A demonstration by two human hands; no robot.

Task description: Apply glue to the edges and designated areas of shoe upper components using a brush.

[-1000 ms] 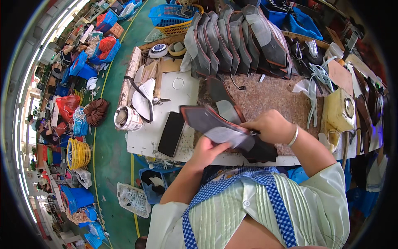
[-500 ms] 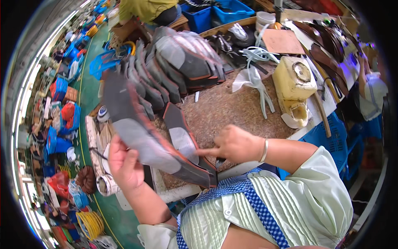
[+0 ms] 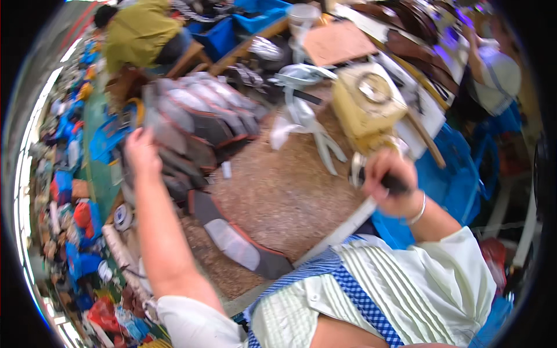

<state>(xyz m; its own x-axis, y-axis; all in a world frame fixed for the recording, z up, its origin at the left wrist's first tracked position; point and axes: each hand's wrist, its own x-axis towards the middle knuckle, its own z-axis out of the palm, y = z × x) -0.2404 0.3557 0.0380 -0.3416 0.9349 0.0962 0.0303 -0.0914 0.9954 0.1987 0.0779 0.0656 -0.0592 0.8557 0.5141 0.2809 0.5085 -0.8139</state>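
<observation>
Over the worktable [image 3: 278,197], the left hand [image 3: 142,153] presses flat on the stacked shoe uppers [image 3: 197,119] while the right hand [image 3: 389,182] grips a dark tool handle [image 3: 394,184].

Two hands, one flat grey shoe upper [image 3: 241,243] on the bench, one yellow machine [image 3: 368,104], one white bucket [image 3: 304,16]

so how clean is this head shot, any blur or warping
Head view: motion blur smears most of the frame, worst on the left hand over the fanned grey shoe pieces; the right hand gripping a dark handle is soft too. Fisheye bends the bench edge, and black corners ring the picture. Lighting is even, with no harsh glare.
</observation>
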